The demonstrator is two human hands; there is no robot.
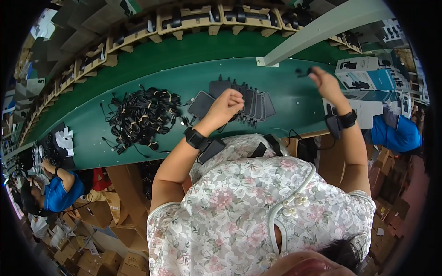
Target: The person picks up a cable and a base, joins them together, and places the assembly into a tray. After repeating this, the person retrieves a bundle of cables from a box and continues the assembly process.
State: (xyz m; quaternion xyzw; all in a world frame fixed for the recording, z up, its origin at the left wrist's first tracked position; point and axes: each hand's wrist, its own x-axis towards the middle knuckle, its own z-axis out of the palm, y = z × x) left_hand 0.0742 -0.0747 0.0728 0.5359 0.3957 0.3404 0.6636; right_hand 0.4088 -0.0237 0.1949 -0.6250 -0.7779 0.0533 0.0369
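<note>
Over the near left side of a fanned row of flat dark grey rectangular pieces [258, 105], with short black stubs along their edges, is my left hand [228, 105]. Its fingers are curled in, and whatever they may hold is hidden. My right hand [326, 85] is raised over the right part of the green bench, its fingers pinched on a small black piece [305, 72], blurred and too small to name. To the left of my left hand lies one more flat dark piece [200, 105]. Further left is a large heap of bundled black cables [142, 115] with pale ties.
A grey metal post [317, 34] rises from the green bench [87, 138] near my right hand. Cardboard trays with black parts [189, 19] line the far side. Printed boxes [361, 73] stand at right. Blue-shirted people work at far left [64, 188] and right [398, 131].
</note>
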